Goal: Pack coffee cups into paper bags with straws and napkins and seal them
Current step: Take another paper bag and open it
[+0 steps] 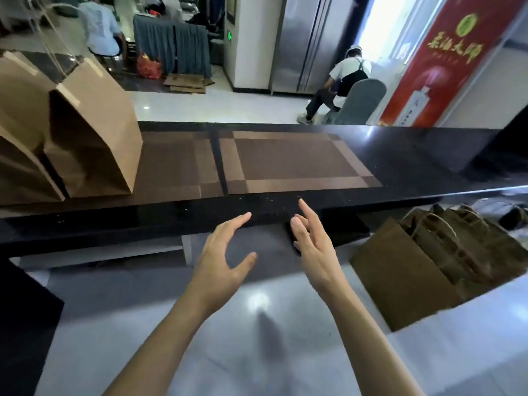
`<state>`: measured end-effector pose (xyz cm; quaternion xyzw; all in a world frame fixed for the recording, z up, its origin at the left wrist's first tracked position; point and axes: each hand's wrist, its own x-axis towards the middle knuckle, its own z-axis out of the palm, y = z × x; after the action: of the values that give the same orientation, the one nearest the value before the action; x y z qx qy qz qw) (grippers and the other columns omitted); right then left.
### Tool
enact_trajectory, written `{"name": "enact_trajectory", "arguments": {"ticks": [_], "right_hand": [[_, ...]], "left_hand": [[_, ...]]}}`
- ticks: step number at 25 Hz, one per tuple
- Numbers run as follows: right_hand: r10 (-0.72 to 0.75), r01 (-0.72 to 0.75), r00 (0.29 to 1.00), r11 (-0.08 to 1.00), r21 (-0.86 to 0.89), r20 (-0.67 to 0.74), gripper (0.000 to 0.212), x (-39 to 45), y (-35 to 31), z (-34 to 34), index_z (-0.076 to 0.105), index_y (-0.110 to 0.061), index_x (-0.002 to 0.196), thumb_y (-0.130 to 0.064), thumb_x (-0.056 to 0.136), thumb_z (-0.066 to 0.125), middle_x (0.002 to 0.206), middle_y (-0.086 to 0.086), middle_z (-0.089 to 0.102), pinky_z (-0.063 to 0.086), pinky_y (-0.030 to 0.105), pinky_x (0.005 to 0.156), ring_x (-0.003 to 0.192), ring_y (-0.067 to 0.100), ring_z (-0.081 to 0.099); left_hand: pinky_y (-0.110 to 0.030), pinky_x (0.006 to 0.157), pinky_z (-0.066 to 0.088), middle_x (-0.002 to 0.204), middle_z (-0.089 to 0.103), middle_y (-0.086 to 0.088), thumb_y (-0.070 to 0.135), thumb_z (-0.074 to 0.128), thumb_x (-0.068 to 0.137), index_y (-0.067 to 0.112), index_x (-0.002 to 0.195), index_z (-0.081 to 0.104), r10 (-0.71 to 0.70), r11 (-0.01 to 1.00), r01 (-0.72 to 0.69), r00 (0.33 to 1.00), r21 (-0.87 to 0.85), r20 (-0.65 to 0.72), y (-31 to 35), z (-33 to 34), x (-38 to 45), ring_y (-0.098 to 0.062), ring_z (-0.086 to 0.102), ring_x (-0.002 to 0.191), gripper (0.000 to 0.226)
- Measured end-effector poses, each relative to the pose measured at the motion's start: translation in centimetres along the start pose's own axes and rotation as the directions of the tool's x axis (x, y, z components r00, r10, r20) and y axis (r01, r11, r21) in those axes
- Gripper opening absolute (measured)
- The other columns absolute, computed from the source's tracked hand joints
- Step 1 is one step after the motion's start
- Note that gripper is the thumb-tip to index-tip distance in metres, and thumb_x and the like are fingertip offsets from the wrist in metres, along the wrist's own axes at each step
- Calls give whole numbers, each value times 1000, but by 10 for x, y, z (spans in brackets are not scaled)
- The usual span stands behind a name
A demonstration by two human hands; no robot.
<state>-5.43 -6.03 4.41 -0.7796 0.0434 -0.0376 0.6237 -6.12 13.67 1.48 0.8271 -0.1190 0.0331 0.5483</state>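
Brown paper bags (pixel 94 132) stand at the bench (pixel 400 155) far left; no cups visible. Your left hand (pixel 221 261) and right hand (pixel 313 247) hover with wide, empty grip. Next, fetch a bag.

A restaurant hall: black service counter (pixel 400 155), steel fridge (pixel 308 41), draped tables (pixel 171 47).

red banner (pixel 445 67) at right: four large gold chinese characters are printed below a round green-and-gold emblem, not read with certainty | small vertical print lower on it is too blurred | green wall sign (pixel 229 35): illegible
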Motion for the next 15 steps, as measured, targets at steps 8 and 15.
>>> {"name": "enact_trajectory", "arguments": {"ticks": [8, 15], "right_hand": [[54, -65, 938, 998, -22, -342, 69, -88, 36, -111, 35, -46, 156, -65, 91, 47, 132, -38, 45, 42, 43, 118, 128, -1, 51], [95, -85, 895, 995, 42, -436, 67, -137, 72, -203, 36, -43, 156, -61, 93, 47, 131, -31, 47, 47, 40, 111, 121, -6, 53]], "left_hand": [[-31, 107, 33, 135, 35, 55, 30, 68, 95, 61, 142, 39, 116, 993, -107, 945, -46, 307, 48, 95, -13, 36, 25, 120, 64], [-25, 110, 33, 144, 45, 38, 41, 62, 87, 53, 143, 43, 198, 980, -193, 908, -51, 368, 86, 181, -21, 11, 39, 136, 60]]}}
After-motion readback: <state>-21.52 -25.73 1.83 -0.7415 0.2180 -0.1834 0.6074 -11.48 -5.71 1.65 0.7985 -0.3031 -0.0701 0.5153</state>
